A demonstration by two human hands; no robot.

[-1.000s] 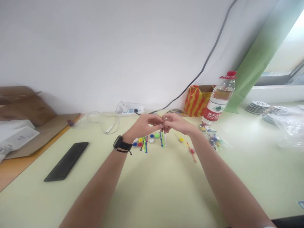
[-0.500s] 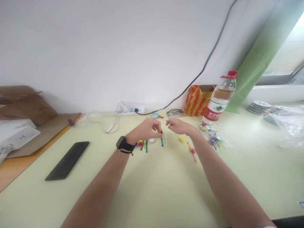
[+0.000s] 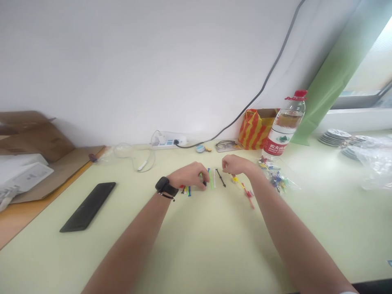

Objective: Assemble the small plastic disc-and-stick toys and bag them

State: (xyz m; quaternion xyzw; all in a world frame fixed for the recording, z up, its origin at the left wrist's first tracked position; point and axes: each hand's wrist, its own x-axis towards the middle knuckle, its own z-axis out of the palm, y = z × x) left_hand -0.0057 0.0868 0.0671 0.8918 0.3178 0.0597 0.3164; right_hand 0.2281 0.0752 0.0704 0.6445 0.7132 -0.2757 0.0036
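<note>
My left hand (image 3: 192, 175), with a dark watch on the wrist, is low over the table, its thumb and fingers closed around a small black piece (image 3: 204, 183) too small to name. Just right of its fingertips lie a green stick (image 3: 211, 179), a white stick (image 3: 214, 178) and a black stick (image 3: 221, 178) with widened ends. My right hand (image 3: 235, 164) is right of the black stick, fingers curled together; whatever they hold is hidden. Below it are a yellow piece (image 3: 235, 179) and red pieces (image 3: 248, 196). More coloured sticks (image 3: 186, 190) lie partly under my left hand.
A water bottle (image 3: 283, 130) and a striped bag (image 3: 255, 128) stand at the back right, beside a bag of small coloured parts (image 3: 278, 179). Stacked discs (image 3: 335, 137) are farther right. A power strip (image 3: 168, 141) lies by the wall, a black flat case (image 3: 88, 207) at left.
The black stick that my right hand held now lies on the table beside the white one. My right hand has shifted slightly right; my left hand has come down nearer the table.
</note>
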